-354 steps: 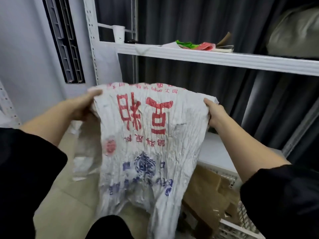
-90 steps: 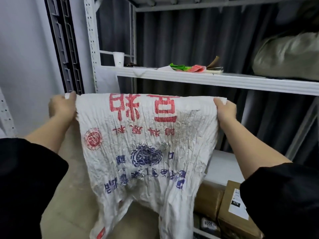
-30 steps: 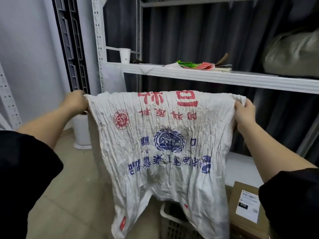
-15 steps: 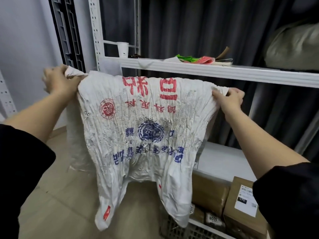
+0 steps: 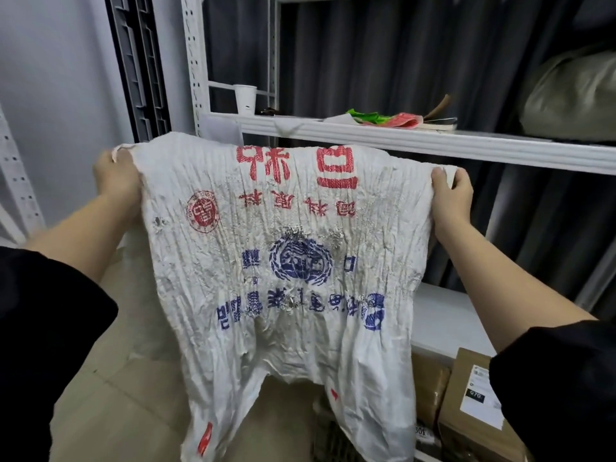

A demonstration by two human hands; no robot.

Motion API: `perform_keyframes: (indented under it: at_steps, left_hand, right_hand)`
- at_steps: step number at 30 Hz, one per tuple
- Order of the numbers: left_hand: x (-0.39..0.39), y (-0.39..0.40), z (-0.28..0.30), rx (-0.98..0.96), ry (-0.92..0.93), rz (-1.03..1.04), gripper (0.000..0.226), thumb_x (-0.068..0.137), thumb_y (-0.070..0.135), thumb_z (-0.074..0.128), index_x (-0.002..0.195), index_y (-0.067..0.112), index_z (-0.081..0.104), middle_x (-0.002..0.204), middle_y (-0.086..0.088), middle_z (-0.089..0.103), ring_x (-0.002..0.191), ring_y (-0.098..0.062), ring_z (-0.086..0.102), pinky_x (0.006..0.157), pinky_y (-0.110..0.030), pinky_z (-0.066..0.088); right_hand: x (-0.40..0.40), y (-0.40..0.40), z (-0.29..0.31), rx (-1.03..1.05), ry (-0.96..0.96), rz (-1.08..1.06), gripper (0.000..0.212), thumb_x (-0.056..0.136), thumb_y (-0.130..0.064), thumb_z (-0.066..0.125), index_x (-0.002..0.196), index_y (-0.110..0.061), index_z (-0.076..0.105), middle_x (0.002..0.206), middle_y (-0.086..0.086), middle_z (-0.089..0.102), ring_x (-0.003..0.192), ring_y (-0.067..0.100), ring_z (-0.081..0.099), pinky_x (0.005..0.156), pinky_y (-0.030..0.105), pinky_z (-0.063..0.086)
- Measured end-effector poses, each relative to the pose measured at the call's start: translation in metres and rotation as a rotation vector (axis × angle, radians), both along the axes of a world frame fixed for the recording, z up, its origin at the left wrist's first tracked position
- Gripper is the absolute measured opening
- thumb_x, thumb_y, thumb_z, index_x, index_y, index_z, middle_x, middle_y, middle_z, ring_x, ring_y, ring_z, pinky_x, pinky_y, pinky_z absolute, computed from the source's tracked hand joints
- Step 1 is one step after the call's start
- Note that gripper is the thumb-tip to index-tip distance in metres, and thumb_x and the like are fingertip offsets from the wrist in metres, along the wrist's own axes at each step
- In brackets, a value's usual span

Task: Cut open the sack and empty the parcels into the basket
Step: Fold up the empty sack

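Sack held inverted, limp; left hand and right hand curl fingers round its bottom corners, likely shaking remaining contents toward parcels below right.

White perforated-steel shelving rack before a dark grey pleated curtain; its white shelf board bears a white paper cup and red-and-green papers. Pale grey wall left; beige tiled floor below.
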State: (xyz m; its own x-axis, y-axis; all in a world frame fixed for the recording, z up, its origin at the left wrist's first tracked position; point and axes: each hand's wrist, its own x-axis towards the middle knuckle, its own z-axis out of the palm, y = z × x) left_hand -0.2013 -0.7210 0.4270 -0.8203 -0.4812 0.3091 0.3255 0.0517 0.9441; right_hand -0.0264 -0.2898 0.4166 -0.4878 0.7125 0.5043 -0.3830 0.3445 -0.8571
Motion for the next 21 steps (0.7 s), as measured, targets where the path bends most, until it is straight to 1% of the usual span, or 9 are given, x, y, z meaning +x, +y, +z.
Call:
perform_keyframes:
  at_steps: [1,2,4,6,9,12,16,19,21]
  left_hand:
    - [0.004,0.003,0.003,-0.007,0.002,-0.052,0.020,0.093,0.033,0.046,0.092,0.020,0.061,0.089,0.005,0.060,0.091,-0.012,0.048,0.070,-0.024,0.043]
    - [0.007,0.004,0.004,-0.031,-0.017,-0.130,0.023,0.089,0.044,0.053,0.098,0.023,0.057,0.092,0.006,0.059,0.095,-0.013,0.051,0.075,-0.022,0.044]
    - [0.002,0.001,0.001,-0.119,-0.088,-0.298,0.084,0.068,0.065,0.072,0.134,0.026,0.036,0.121,0.000,0.059,0.113,-0.018,0.056,0.100,-0.035,0.044]
    - [0.006,0.006,-0.001,-0.365,-0.125,-0.373,0.121,0.062,0.057,0.081,0.150,0.024,0.004,0.147,-0.010,0.042,0.131,-0.027,0.045,0.112,-0.044,0.033]
    - [0.006,0.010,-0.007,-0.663,-0.157,-0.275,0.115,0.076,0.023,0.080,0.152,0.020,-0.006,0.158,-0.011,0.021,0.140,-0.033,0.030,0.115,-0.044,0.026]
    - [-0.001,-0.009,-0.011,-0.786,-0.092,-0.230,0.103,0.079,0.008,0.074,0.152,0.020,0.001,0.154,-0.012,0.030,0.137,-0.036,0.035,0.113,-0.046,0.030]
    - [0.003,-0.013,-0.013,-0.923,-0.064,-0.194,0.095,0.084,0.009,0.066,0.151,0.022,0.000,0.149,-0.020,0.036,0.131,-0.044,0.040,0.109,-0.051,0.034]
    - [0.011,0.000,-0.007,-0.973,-0.089,-0.183,0.096,0.089,0.014,0.061,0.150,0.020,-0.013,0.148,-0.025,0.036,0.125,-0.048,0.045,0.103,-0.052,0.039]
    - [0.015,0.008,-0.003,-0.949,-0.072,-0.147,0.097,0.089,0.016,0.061,0.149,0.019,-0.015,0.144,-0.025,0.041,0.119,-0.048,0.049,0.099,-0.054,0.042]
  right_hand:
    - [0.000,-0.001,0.002,0.004,-0.024,0.065,0.006,0.092,-0.023,0.056,0.089,-0.021,0.050,0.090,-0.004,0.060,0.078,0.005,0.055,0.072,0.022,0.045]
    - [-0.001,-0.001,0.004,0.015,-0.050,0.136,0.016,0.089,-0.020,0.060,0.102,-0.021,0.051,0.104,-0.001,0.063,0.089,0.008,0.060,0.077,0.023,0.049]
    - [-0.001,-0.004,0.008,0.087,-0.109,0.258,0.046,0.084,-0.014,0.069,0.122,-0.021,0.043,0.124,0.001,0.058,0.105,0.011,0.059,0.087,0.024,0.049]
    - [-0.004,-0.011,0.010,0.189,-0.196,0.320,0.070,0.080,-0.008,0.073,0.136,-0.021,0.032,0.131,-0.002,0.050,0.113,0.010,0.053,0.090,0.022,0.045]
    - [-0.010,-0.010,0.004,0.211,-0.255,0.306,0.079,0.080,0.002,0.069,0.143,-0.014,0.024,0.133,-0.001,0.046,0.117,0.013,0.049,0.092,0.026,0.041]
    - [-0.006,0.006,-0.003,0.155,-0.266,0.214,0.073,0.081,0.006,0.062,0.142,-0.014,0.026,0.133,0.004,0.050,0.118,0.019,0.052,0.089,0.029,0.044]
    - [-0.005,0.007,-0.007,0.245,-0.332,0.198,0.068,0.086,0.006,0.055,0.144,-0.014,0.025,0.126,0.001,0.049,0.114,0.015,0.050,0.082,0.022,0.046]
    - [-0.008,0.004,-0.002,0.371,-0.416,0.159,0.073,0.089,-0.007,0.056,0.148,-0.022,0.015,0.134,0.003,0.049,0.118,0.022,0.052,0.098,0.038,0.045]
    - [-0.010,-0.004,0.003,0.437,-0.488,0.122,0.082,0.090,-0.015,0.056,0.150,-0.030,0.003,0.135,0.009,0.051,0.115,0.029,0.055,0.098,0.044,0.046]
